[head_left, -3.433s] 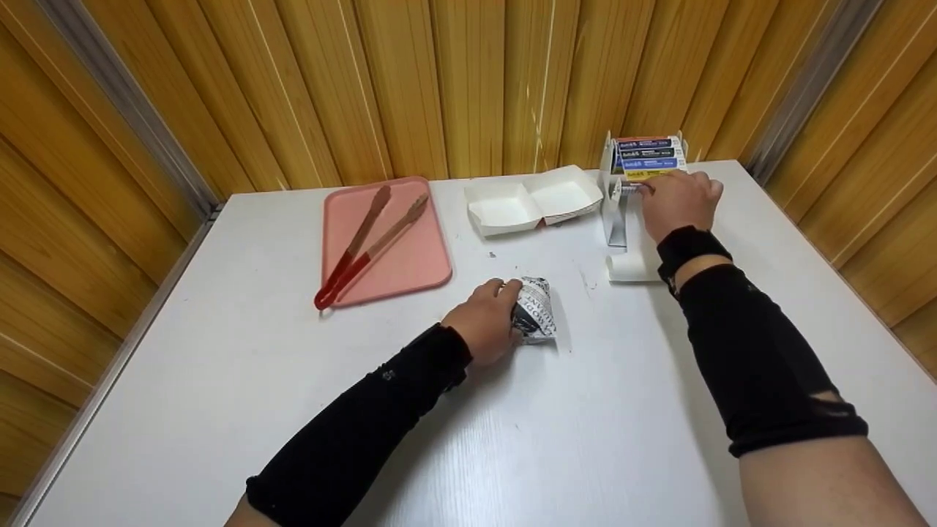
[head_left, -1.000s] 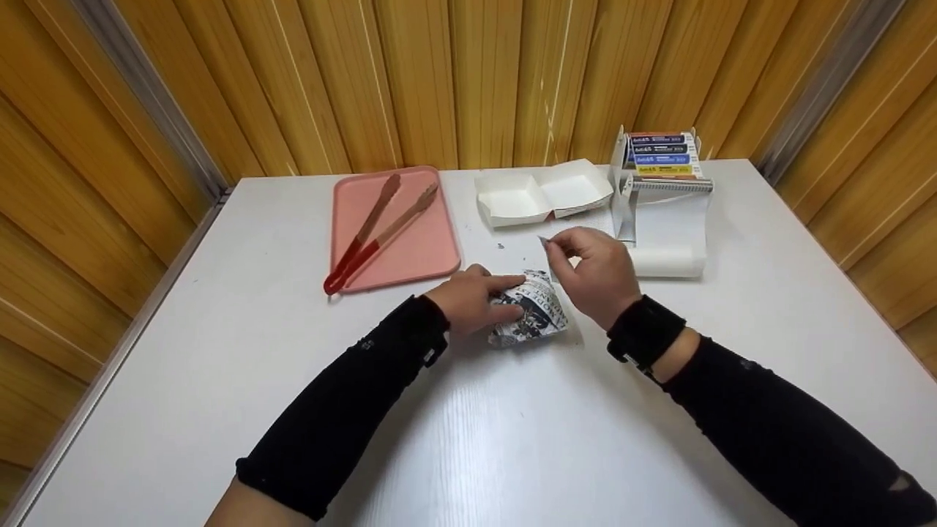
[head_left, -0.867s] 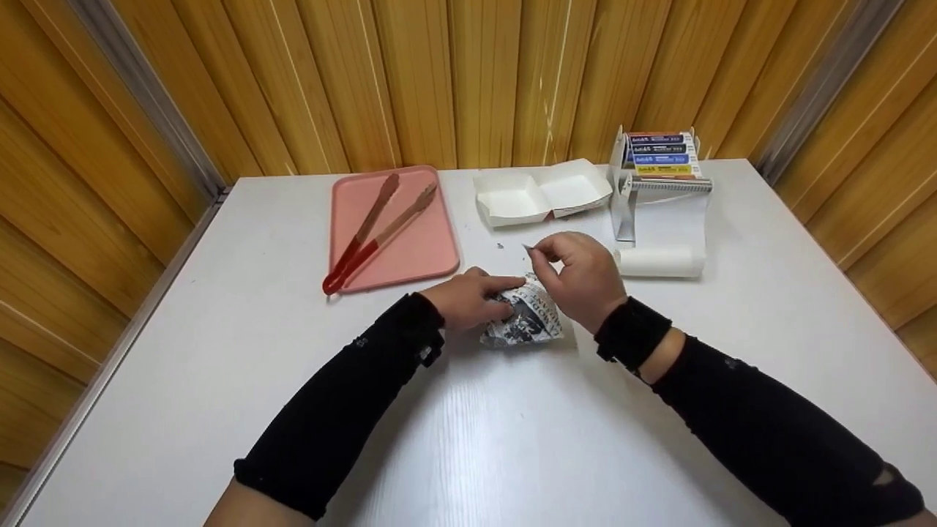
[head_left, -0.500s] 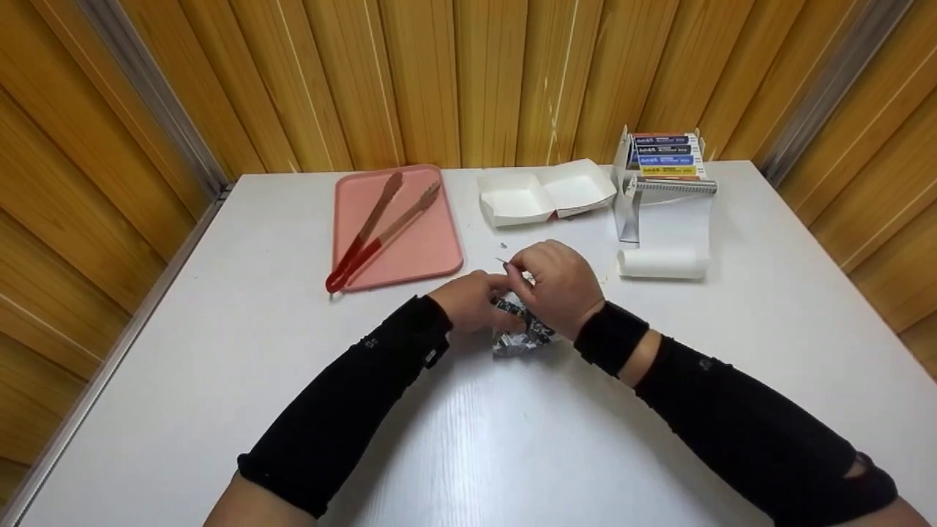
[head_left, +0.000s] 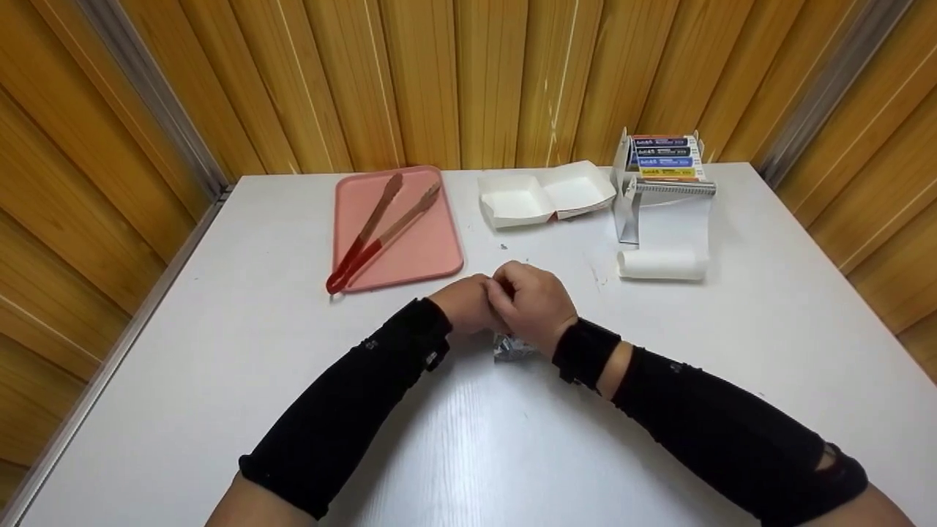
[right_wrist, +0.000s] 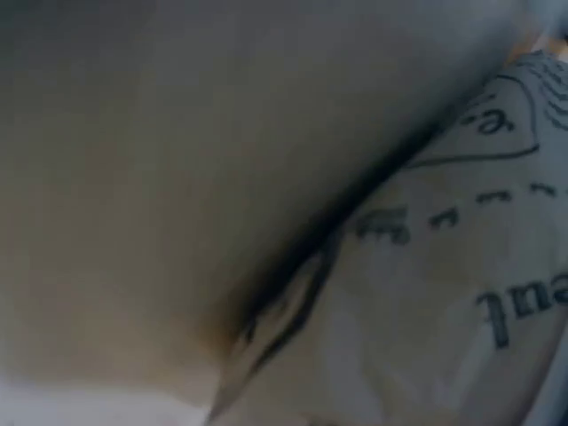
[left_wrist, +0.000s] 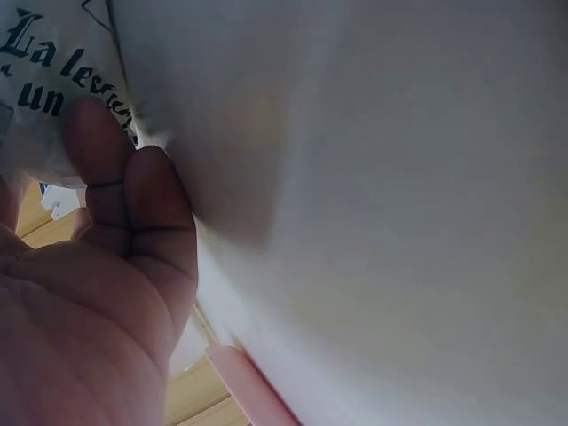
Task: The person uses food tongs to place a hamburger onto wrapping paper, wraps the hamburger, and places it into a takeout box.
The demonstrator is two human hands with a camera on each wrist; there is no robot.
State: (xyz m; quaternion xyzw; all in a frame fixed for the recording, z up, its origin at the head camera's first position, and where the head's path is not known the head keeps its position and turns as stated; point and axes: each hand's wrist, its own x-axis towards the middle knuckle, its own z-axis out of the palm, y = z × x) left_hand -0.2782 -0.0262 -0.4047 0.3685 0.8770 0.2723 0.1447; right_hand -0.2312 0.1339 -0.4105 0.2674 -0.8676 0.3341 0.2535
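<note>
A package wrapped in newsprint-patterned paper lies mid-table, mostly hidden under both hands in the head view. My left hand holds its left side; in the left wrist view the fingertips touch the printed wrapper. Close above it, thumb and index finger of my right hand come together right at the left hand's fingers. The small sticker that hand pinched is hidden behind the fingers now. Black printed paper fills the lower right of the right wrist view.
Behind the hands stands an opened white cardboard box. At the back left, tongs with red handles lie on a pink tray. A metal dispenser with several coloured boxes stands at the back right, a paper strip curling from it.
My right hand has come from the dispenser, leftward with a small sticker in its pinch, then down to the package. The left hand stays on the package, which shifted slightly left.
</note>
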